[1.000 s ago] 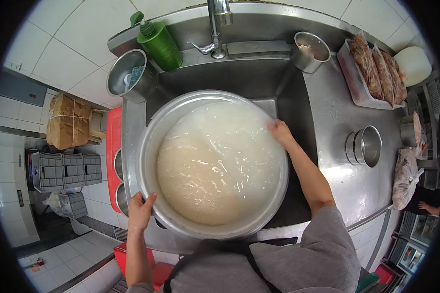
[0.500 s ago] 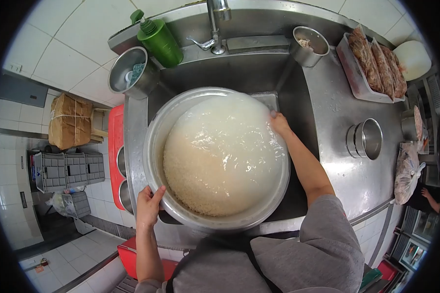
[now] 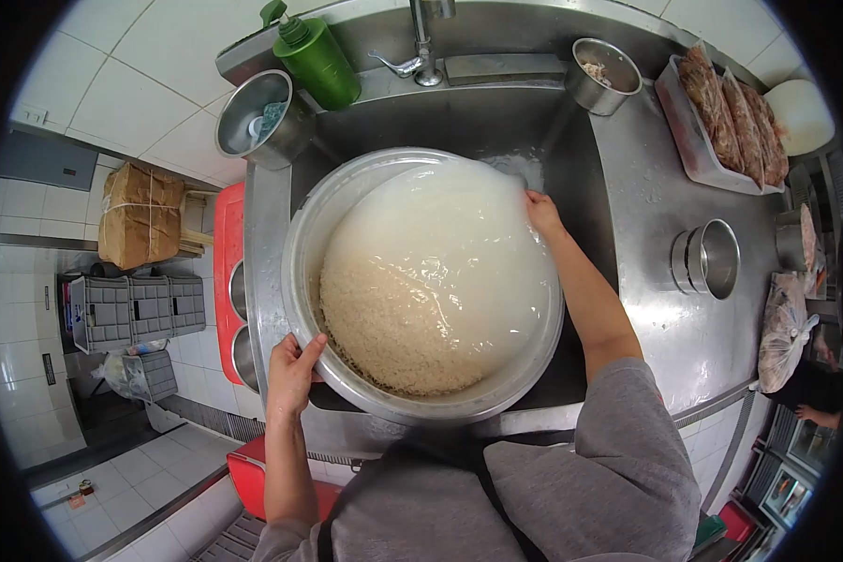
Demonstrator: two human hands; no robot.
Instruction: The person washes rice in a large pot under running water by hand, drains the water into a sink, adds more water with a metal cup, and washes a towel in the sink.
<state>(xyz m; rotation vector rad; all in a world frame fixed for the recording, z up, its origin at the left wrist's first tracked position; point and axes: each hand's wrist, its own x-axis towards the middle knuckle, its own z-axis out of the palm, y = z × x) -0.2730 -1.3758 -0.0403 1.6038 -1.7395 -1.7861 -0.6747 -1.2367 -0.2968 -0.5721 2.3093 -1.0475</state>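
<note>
A large metal basin point(image 3: 295, 281) sits tilted over the steel sink point(image 3: 590, 215), its far right rim lowest. Wet white rice point(image 3: 389, 337) shows along its near left side, and cloudy water point(image 3: 459, 215) covers the rest up to the far right rim. My left hand point(image 3: 292, 370) grips the near left rim, thumb on top and fingers mostly hidden below. At the right rim my right hand point(image 3: 545, 214) is closed on the edge, its fingertips partly hidden. Whitish splashes point(image 3: 525, 167) show in the sink beyond the low rim.
Behind the sink are a faucet point(image 3: 426, 47), a green pump bottle point(image 3: 318, 66), a steel pot point(image 3: 295, 126) and a small pot point(image 3: 604, 77). On the right counter stand steel cups point(image 3: 712, 258) and a white tub point(image 3: 698, 150) of bagged meat. Another person's hand point(image 3: 818, 416) shows far right.
The basin tips further toward the far right. More rice is exposed at the near left, the water has shifted away, and splashes now show in the sink. Both hands keep their hold.
</note>
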